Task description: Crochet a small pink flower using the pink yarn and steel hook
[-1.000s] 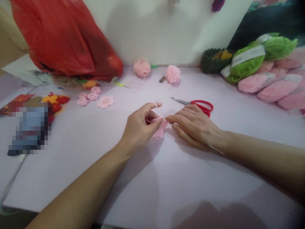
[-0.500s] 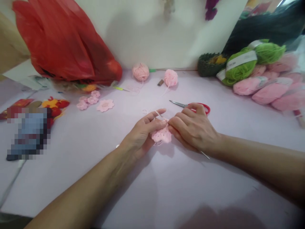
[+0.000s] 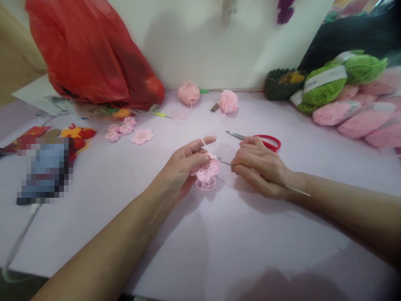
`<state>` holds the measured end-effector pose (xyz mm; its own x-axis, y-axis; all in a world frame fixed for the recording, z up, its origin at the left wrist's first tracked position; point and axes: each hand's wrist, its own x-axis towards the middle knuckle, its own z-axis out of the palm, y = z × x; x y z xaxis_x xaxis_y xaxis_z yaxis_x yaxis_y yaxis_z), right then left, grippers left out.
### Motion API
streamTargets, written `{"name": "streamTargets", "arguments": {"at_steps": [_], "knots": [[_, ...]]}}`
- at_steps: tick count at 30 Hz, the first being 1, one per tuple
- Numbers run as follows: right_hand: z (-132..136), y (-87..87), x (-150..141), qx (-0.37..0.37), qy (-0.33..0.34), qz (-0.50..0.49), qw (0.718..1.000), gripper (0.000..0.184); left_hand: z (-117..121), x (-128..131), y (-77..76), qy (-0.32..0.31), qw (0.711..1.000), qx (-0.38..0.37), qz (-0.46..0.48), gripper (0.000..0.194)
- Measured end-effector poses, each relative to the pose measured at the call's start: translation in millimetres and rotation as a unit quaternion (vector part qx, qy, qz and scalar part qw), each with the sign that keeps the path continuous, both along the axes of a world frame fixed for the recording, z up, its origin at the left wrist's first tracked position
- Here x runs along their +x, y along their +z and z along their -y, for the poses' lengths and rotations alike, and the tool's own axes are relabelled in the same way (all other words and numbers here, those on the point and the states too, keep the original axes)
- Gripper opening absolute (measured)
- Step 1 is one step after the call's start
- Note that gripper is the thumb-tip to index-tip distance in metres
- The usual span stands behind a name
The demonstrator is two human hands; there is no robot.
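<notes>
Pink crochet flower (image 3: 206, 170) sits pinched in my left hand (image 3: 178, 167); my right hand (image 3: 261, 167) grips a thin steel needle (image 3: 297, 191) (its tip just reaching the flower).

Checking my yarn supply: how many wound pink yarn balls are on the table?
2: one pink yarn ball by the wall, and another pink yarn ball to its right, above the red-handled scissors. More could be hidden.
</notes>
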<state>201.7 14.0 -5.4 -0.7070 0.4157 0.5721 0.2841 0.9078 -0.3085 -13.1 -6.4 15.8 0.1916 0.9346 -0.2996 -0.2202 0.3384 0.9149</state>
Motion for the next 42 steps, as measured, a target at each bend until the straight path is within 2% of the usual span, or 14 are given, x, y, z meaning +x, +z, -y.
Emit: {"name": "streamTargets", "arguments": {"at_steps": [6, 14, 17, 20, 23, 26, 28, 30, 32, 35, 38, 40, 42], "knots": [[0.3, -3.2, -0.3, -0.011, -0.004, -0.024, 1.000, 0.021, 2.6, 3.1, -6.7, -0.070, 0.996, 0.049, -0.026, 0.049], [0.7, -3.1, -0.6, -0.046, -0.001, -0.017, 0.999, 0.022, 2.2, 1.3, -11.2, -0.079, 0.992, 0.093, -0.041, 0.045], [1.9, -4.3, -2.4, -0.044, -0.008, -0.016, 0.999, 0.023, 2.1, 2.8, -11.0, -0.069, 0.992, 0.097, -0.046, 0.050], [6.2, -5.2, -7.0, 0.000, -0.047, 0.021, 0.999, 0.025, 4.6, 8.7, -12.4, -0.041, 0.989, 0.118, -0.074, 0.058], [12.1, -5.4, -13.4, 0.107, -0.148, 0.105, 0.978, 0.027, 9.3, 18.5, -15.2, 0.012, 0.986, 0.141, -0.088, 0.062], [14.0, -6.1, -17.3, 0.177, -0.219, 0.158, 0.947, 0.027, 12.5, 25.3, -14.8, 0.045, 0.995, 0.084, 0.001, 0.067], [12.0, -6.8, -17.1, 0.194, -0.223, 0.145, 0.944, 0.028, 12.3, 25.2, -11.6, 0.037, 0.997, 0.026, 0.067, 0.067], [8.6, -7.3, -14.9, 0.191, -0.202, 0.118, 0.953, 0.028, 10.9, 22.1, -7.9, 0.013, 0.996, -0.009, 0.091, 0.065], [5.8, -7.4, -12.0, 0.171, -0.166, 0.100, 0.966, 0.026, 10.0, 18.9, -6.2, -0.007, 0.997, -0.007, 0.076, 0.065], [5.7, -7.1, -10.1, 0.145, -0.127, 0.104, 0.976, 0.025, 11.4, 19.0, -9.7, -0.002, 0.998, 0.058, -0.002, 0.067], [9.5, -6.6, -12.9, 0.150, -0.166, 0.141, 0.964, 0.024, 14.4, 24.4, -16.3, 0.035, 0.993, 0.106, -0.048, 0.068], [11.2, -6.7, -15.8, 0.162, -0.208, 0.161, 0.951, 0.024, 14.9, 27.4, -17.8, 0.057, 0.995, 0.077, -0.010, 0.069], [10.6, -7.2, -17.5, 0.175, -0.223, 0.152, 0.947, 0.025, 13.5, 27.5, -15.3, 0.052, 0.997, 0.023, 0.053, 0.069]]}}
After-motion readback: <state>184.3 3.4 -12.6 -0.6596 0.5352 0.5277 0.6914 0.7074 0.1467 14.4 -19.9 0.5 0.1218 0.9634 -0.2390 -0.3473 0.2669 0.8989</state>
